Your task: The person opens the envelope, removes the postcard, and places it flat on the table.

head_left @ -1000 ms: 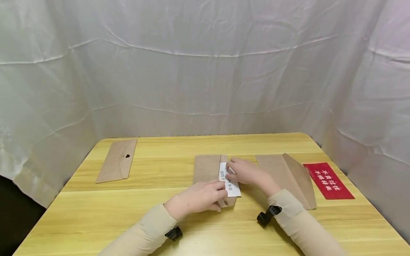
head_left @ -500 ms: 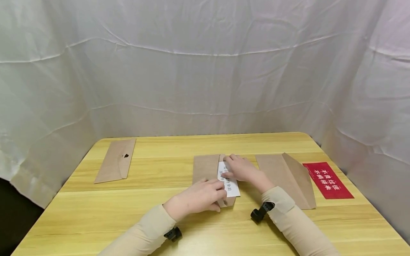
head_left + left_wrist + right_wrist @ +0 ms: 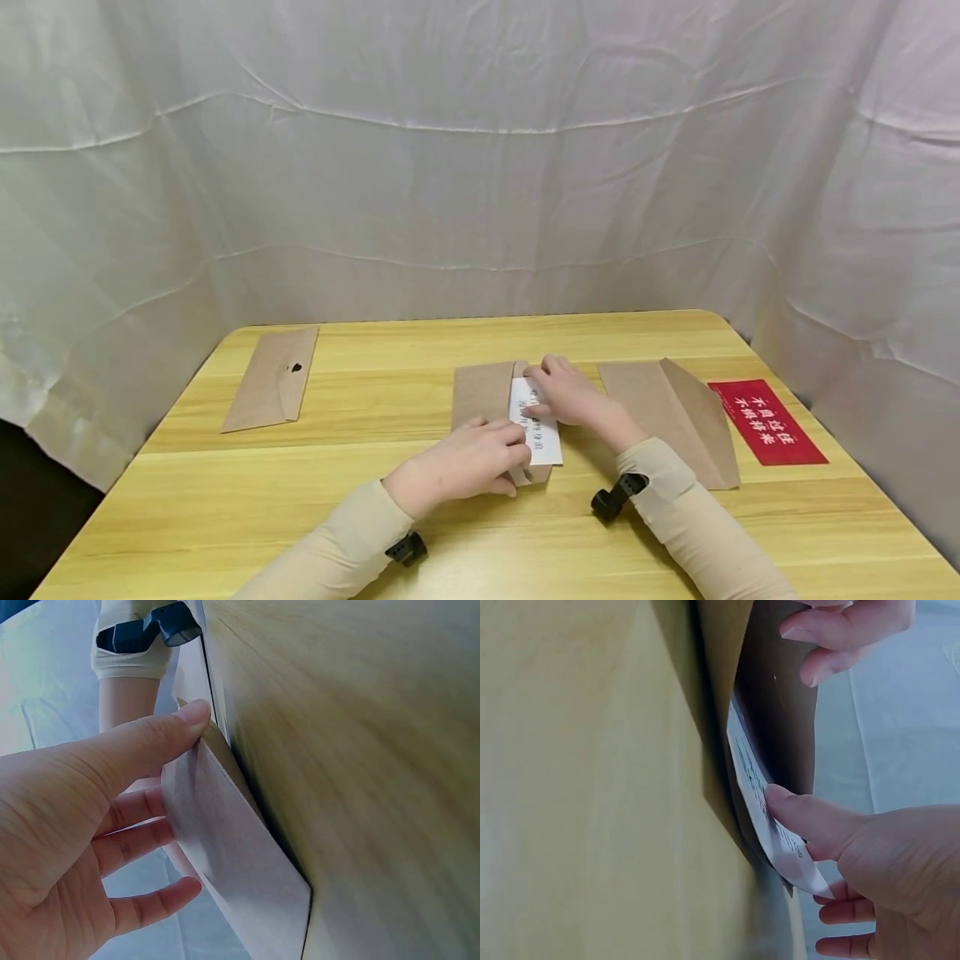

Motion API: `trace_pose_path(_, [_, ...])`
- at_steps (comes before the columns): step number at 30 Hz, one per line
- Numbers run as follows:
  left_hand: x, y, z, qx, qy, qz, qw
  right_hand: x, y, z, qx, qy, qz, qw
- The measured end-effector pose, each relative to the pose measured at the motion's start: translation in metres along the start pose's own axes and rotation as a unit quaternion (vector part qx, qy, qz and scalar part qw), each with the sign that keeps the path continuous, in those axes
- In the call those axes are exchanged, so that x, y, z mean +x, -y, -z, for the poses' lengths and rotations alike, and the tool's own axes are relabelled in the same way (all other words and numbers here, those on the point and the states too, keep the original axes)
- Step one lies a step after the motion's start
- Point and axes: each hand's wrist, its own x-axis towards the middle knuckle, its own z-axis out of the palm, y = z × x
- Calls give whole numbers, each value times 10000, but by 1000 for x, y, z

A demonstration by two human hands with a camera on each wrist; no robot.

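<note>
Near the middle of the worktop (image 3: 187, 517) lies a brown envelope (image 3: 482, 390), its opening facing the person's right. Thumb and fingers of the left hand (image 3: 467, 462) grip the envelope along its near part. With thumb on the printed face and fingers behind, the right hand (image 3: 576, 400) pinches a white card (image 3: 547, 446). That card sits at the envelope's opening, between its parted layers; how much of it is inside cannot be told. To the right, a second envelope (image 3: 645, 396) lies with its flap spread, and just beside it is a red card (image 3: 772, 422) with white characters. Well apart, at the far left, rests a closed envelope (image 3: 270, 379) bearing a dark mark.
</note>
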Motion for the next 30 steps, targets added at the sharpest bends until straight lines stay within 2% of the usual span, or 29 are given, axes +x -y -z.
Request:
trace_pose_path(9, [0,0,-1,-76,65,41,9999,-3,-11,1,136,-133,41,9998])
trace_pose_path(16, [0,1,-1,-63,67,32,10000,-9,-21,8,234,14,-93,9997])
trace_pose_path(30, [-1,2,0,-197,87,37,9998,-14,-35,15,46,102,-257,9996])
